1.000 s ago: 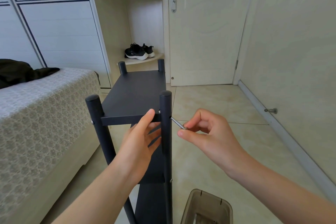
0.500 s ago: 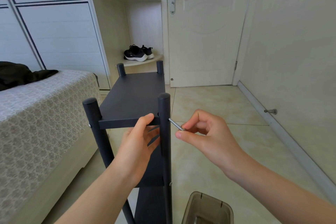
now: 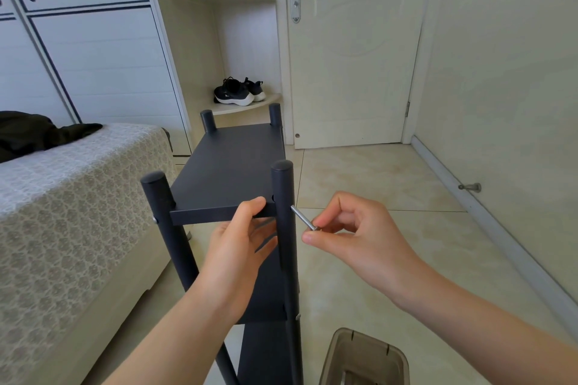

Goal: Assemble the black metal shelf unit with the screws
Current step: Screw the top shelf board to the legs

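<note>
The black metal shelf unit [image 3: 230, 166] stands upright on the floor in front of me, with round posts at its corners. My left hand [image 3: 237, 247] grips the front edge of the top shelf, thumb on top and fingers underneath, right beside the near right post [image 3: 283, 216]. My right hand [image 3: 353, 234] pinches the outer end of a thin silver tool [image 3: 302, 217]. Its other end sits at the side of that post, level with the top shelf. A silver screw head [image 3: 154, 220] shows on the near left post.
A bed with a patterned cover [image 3: 68, 212] lies close on the left. A brown translucent plastic container [image 3: 364, 359] sits on the tiled floor at the bottom right. A shut door [image 3: 350, 50] and a corner shelf holding black shoes [image 3: 239, 92] are behind.
The view has shifted slightly; both hands stay at the near right post. My right hand's fingers have shifted a little on the silver tool.
</note>
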